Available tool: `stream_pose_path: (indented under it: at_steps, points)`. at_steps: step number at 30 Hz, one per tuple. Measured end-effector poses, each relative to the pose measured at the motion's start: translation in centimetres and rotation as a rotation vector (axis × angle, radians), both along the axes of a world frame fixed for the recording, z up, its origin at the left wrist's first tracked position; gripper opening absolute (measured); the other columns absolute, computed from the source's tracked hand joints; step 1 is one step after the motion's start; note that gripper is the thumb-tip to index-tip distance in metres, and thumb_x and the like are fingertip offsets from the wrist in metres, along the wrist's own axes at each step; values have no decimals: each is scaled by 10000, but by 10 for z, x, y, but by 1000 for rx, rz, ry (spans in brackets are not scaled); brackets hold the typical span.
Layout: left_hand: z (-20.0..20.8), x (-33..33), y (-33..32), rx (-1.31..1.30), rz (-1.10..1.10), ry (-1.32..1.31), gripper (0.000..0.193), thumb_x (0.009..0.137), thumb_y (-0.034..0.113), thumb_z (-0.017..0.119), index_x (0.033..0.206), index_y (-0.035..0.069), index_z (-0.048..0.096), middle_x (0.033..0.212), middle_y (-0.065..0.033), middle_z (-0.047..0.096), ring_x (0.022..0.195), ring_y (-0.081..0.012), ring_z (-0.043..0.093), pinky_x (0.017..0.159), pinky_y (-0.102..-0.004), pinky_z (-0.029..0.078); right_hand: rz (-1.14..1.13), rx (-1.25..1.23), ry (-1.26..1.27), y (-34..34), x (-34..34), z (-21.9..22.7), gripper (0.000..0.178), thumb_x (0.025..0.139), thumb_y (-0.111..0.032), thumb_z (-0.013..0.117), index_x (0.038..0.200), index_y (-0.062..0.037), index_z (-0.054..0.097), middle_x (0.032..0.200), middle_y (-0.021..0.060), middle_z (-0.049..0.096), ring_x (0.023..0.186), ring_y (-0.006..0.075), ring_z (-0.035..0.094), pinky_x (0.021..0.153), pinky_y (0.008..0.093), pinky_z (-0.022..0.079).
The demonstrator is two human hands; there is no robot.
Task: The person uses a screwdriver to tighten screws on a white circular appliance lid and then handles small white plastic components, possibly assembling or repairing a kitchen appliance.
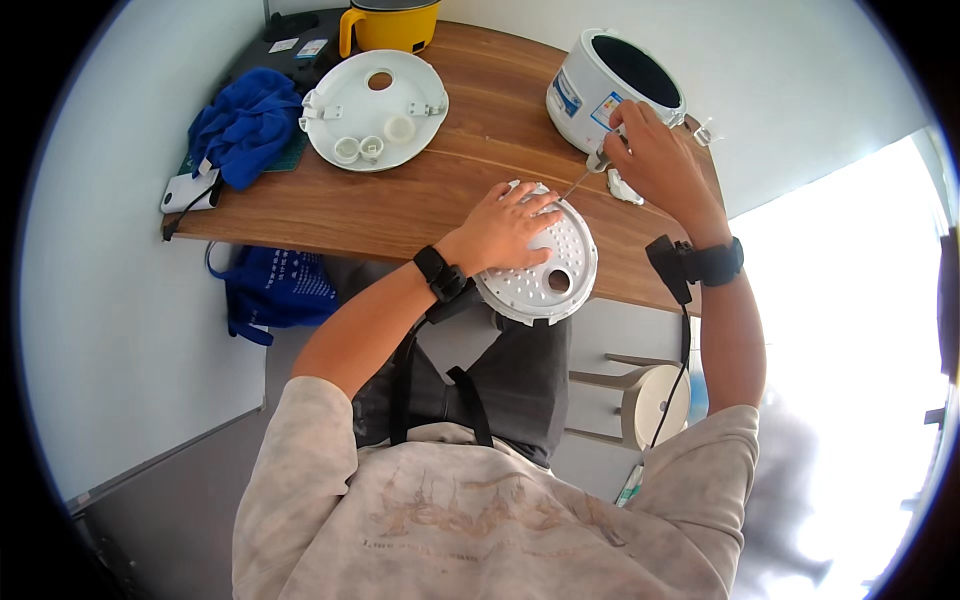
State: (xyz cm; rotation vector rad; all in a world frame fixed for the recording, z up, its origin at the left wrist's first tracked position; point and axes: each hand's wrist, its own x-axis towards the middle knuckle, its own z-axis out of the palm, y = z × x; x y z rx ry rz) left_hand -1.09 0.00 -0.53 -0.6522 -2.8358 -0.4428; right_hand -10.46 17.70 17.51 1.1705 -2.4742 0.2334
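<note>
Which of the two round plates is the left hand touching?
The pale grey studded plate, jutting past the edge of the table; the white plate lies untouched, farther left.

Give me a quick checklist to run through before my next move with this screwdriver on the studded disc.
1. Disc steadied: ok. Your left hand lies spread on the studded disc.
2. Tool in hand: ok. Your right hand grips the screwdriver.
3. Tip seated in a screw: cannot tell. It points at the disc's far rim, but the contact is too small to make out.
4. Disc wholly over the table: not ok. Its near side reaches past the front edge.
5. Small white cups kept together: ok. Both rest on the white lid.
</note>
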Motion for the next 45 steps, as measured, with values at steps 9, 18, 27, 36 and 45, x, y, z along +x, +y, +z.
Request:
stream_pose_path:
  at_steps: [9,18,27,36,45]
  points:
    - [-4,0,-2,-26,16,-3,657,976,539,568,1530,187,526,1659,-59,388,1523,-331,319,1237,-494,254,126,-82,-360,2,18,12,253,961,-83,662,1207,-37,623,1058,171,714,871,344,702,789,418,544]
    - [-4,3,0,-14,11,65,637,975,530,577,1503,176,551,1644,-62,404,1506,-325,339,1227,-491,272,144,-78,-307,0,14,14,208,947,-46,677,1152,-20,652,879,169,754,760,352,712,744,414,537]
    - [-12,4,1,11,16,98,624,998,515,550,1523,178,524,1652,-49,388,1512,-318,331,1241,-514,255,-43,-43,-57,5,-2,-7,364,977,-377,705,1060,-24,669,672,176,691,633,350,696,590,409,539]
    - [-9,5,-1,5,19,50,642,995,535,547,1528,177,520,1651,-49,388,1526,-310,312,1257,-532,233,-197,143,-51,-4,6,3,288,1020,-342,602,1048,-55,607,752,152,708,682,378,698,632,447,550]
    - [-10,3,2,-1,25,60,649,995,539,546,1534,179,511,1653,-43,386,1530,-307,304,1249,-536,241,120,22,-309,12,8,13,277,968,-156,687,1230,-136,598,1095,80,734,897,294,734,786,407,524]
